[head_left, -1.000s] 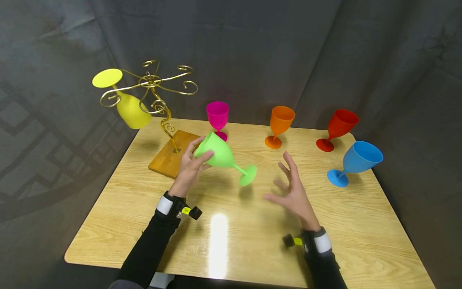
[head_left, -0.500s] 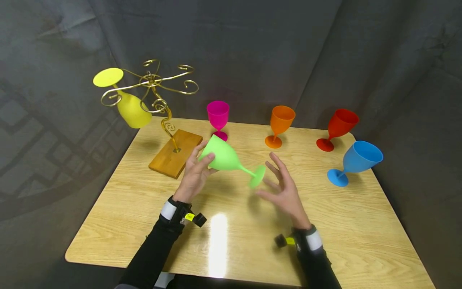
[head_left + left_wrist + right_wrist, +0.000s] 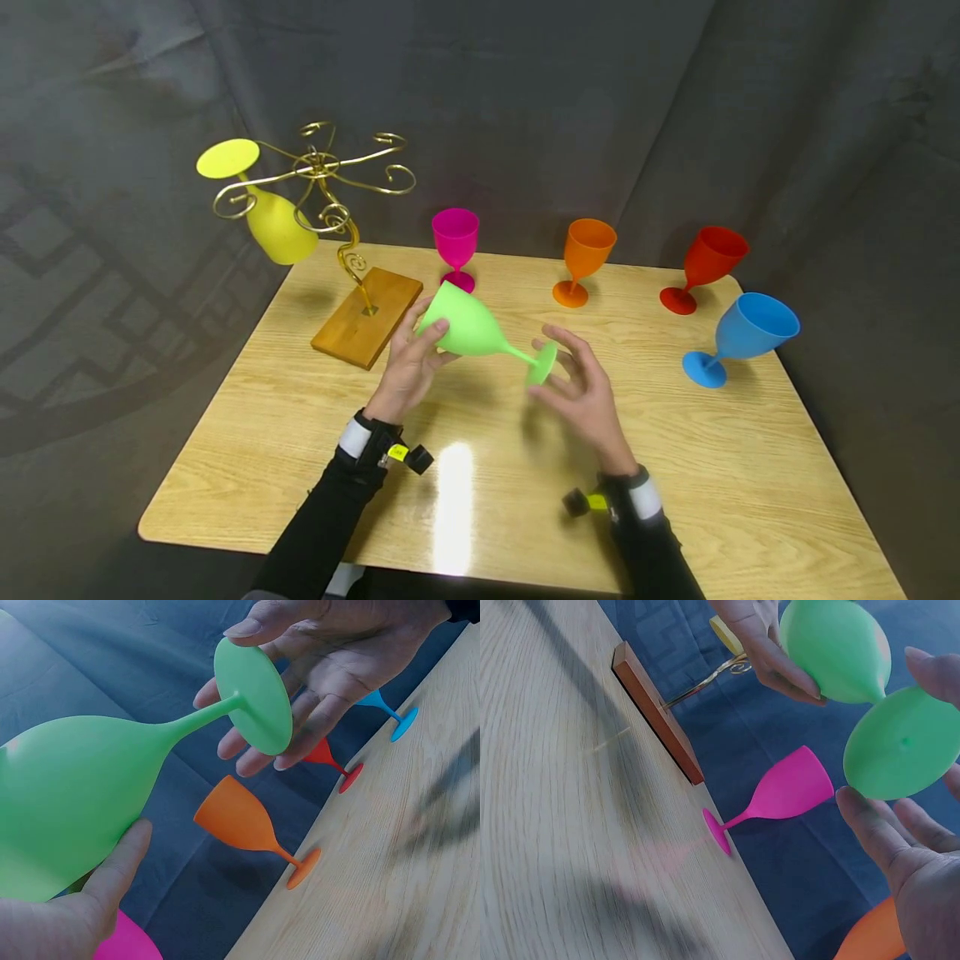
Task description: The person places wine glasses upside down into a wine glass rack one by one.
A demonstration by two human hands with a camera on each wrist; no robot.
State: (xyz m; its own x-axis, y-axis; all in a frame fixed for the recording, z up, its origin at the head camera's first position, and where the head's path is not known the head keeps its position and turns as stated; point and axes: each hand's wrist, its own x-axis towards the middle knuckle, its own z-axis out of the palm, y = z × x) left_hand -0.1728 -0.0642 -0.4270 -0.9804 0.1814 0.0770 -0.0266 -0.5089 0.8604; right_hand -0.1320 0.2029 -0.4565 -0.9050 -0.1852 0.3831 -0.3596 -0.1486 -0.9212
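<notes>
A light green goblet (image 3: 468, 323) is held tilted above the table, its foot pointing right. My left hand (image 3: 408, 371) grips its bowl near the rim, thumb on the near side. Around the foot (image 3: 542, 364) is my right hand (image 3: 588, 400), its fingers spread; the left wrist view shows the thumb (image 3: 262, 622) at the foot's edge and the other fingers behind it. Whether they press on the foot, I cannot tell. In the right wrist view a fingertip (image 3: 847, 796) lies at the rim of the foot.
A gold wire rack (image 3: 318, 167) on a wooden base (image 3: 367, 321) stands left, a yellow goblet (image 3: 279, 229) hanging upside down from it. Upright along the back and right are pink (image 3: 455, 237), orange (image 3: 587, 247), red (image 3: 708, 257) and blue (image 3: 750, 327) goblets.
The green goblet and my left hand have moved slightly right. My right hand has come left from beside the goblet to around its foot. The other goblets stand as before.
</notes>
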